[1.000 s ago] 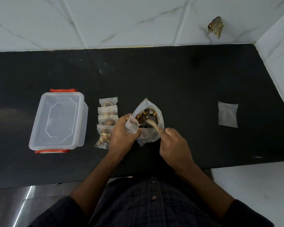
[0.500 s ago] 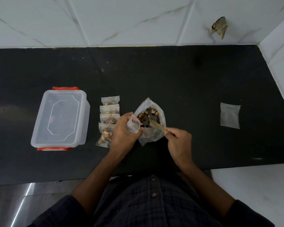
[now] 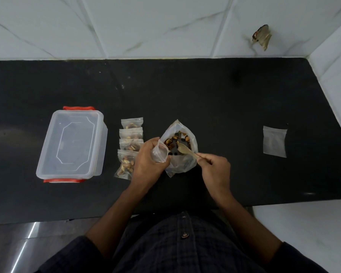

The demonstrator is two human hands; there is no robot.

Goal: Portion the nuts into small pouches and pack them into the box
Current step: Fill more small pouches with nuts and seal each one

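Spillage risk: my right hand (image 3: 215, 170) pinches the spoon (image 3: 185, 151) inside the nut bag (image 3: 180, 154); my left hand (image 3: 148, 162) grips an empty pouch (image 3: 160, 153) just left of the bag. Its narrow mouth could miss nuts.

A black stone counter (image 3: 205, 91) is bounded behind and at the right by white marble-veined wall tiles (image 3: 146, 26), on which a torn brownish scrap (image 3: 262, 37) is seen above the counter's far right corner, while a dark checked buttoned shirt (image 3: 181, 249) is seen below its near edge.
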